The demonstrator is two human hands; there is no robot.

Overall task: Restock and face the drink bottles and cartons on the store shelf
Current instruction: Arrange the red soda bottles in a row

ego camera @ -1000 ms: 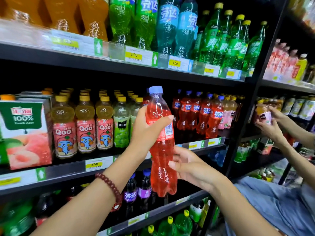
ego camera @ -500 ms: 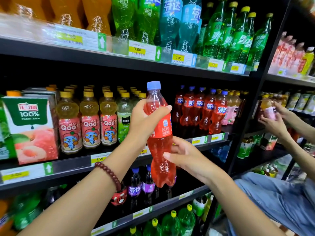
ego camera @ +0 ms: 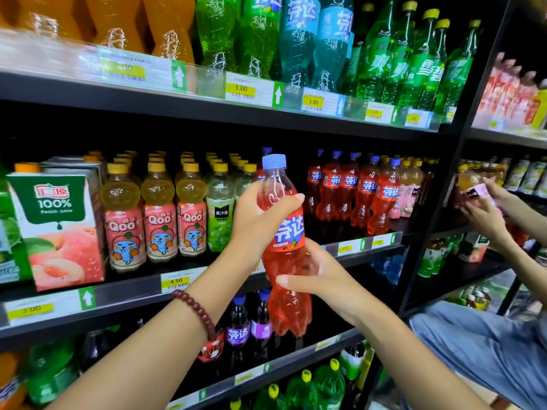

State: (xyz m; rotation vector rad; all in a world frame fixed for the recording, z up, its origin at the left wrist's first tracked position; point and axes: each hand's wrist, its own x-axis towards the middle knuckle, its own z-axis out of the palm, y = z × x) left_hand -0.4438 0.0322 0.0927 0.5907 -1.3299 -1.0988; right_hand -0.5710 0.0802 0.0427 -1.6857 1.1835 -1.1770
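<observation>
I hold a red soda bottle [ego camera: 285, 232] with a blue cap upright in front of the middle shelf [ego camera: 133, 294]. My left hand [ego camera: 256, 220] grips its upper body, thumb across the front above the label. My right hand [ego camera: 319, 276] wraps round its lower half from the right. The blue-and-red label faces me. A row of matching red bottles [ego camera: 355, 190] stands on the shelf just right of it. Left of it stand yellow-capped Qoo bottles [ego camera: 159, 214] and a green grape drink [ego camera: 220, 220].
A peach juice carton [ego camera: 59, 226] stands at the shelf's far left. Green, blue and orange bottles fill the top shelf [ego camera: 266, 105]. Purple bottles [ego camera: 238, 329] sit below. Another person's hands [ego camera: 485, 214] hold a bottle at the neighbouring bay on the right.
The bottle has been turned so its label faces front. It sits slightly higher and closer to the shelf gap. My right hand has slid round its lower half.
</observation>
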